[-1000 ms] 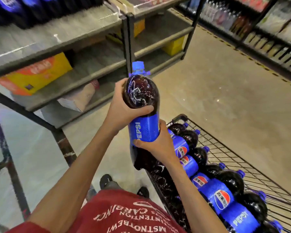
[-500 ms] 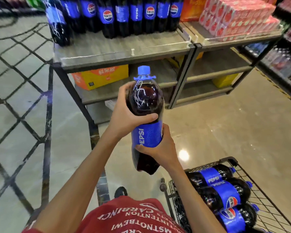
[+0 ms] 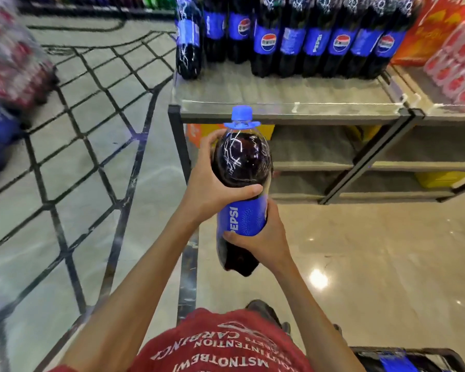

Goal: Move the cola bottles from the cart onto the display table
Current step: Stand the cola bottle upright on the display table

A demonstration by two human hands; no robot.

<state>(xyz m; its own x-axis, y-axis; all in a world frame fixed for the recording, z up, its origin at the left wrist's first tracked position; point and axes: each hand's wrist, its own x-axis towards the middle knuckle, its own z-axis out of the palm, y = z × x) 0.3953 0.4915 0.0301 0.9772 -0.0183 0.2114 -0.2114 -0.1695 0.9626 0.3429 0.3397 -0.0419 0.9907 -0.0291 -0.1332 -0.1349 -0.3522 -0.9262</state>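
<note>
I hold one large cola bottle (image 3: 240, 167) upright in the air, in front of the display table (image 3: 279, 95) and below its top. It has a blue cap and a blue label. My left hand (image 3: 212, 183) grips its dark upper bulge, thumb across the front. My right hand (image 3: 263, 237) grips it lower, around the label and base. Several cola bottles (image 3: 293, 38) stand in rows at the back of the table top. Only a corner of the cart (image 3: 403, 358) shows at the bottom right, with a bottle inside.
Red drink packs (image 3: 457, 65) are stacked on the neighbouring table to the right. Lower shelves hold yellow boxes (image 3: 435, 178). A blurred stack of packs (image 3: 8, 71) stands at the far left. The table's front strip is bare, and shiny floor lies between me and it.
My view has lifted from the cart to the table, and the table top is nearer. The bottle stays in both hands; the cart has dropped almost out of view.
</note>
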